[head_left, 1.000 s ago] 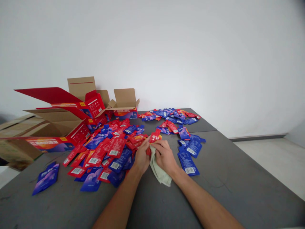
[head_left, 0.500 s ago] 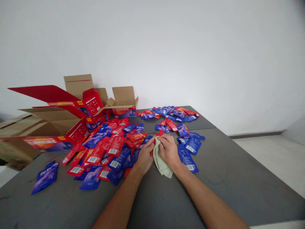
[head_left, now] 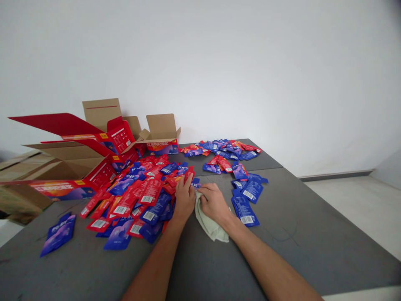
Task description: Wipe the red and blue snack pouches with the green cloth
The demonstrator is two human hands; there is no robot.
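Observation:
My left hand [head_left: 185, 200] is at the right edge of a heap of red and blue spouted pouches [head_left: 152, 192]. Its fingers are on a red pouch [head_left: 189, 171], which sticks up past the fingertips; the hand hides the pouch's lower part. Close by on the right, my right hand [head_left: 214, 202] is closed around a pale green cloth [head_left: 208, 223]. The cloth hangs from the fingers and spreads over the dark table. A blue pouch [head_left: 196, 183] shows between the two hands.
Open printed cartons [head_left: 163, 146] stand at the back left, with a larger open carton [head_left: 62, 186] nearer. More mixed pouches [head_left: 221, 148] lie at the far end. Several blue pouches [head_left: 246, 211] are right of my hands. One blue pouch [head_left: 59, 234] lies apart on the left.
My left hand has moved left, away from the cloth, carrying the red pouch to the heap's edge. My right hand has shifted slightly left and down with the cloth.

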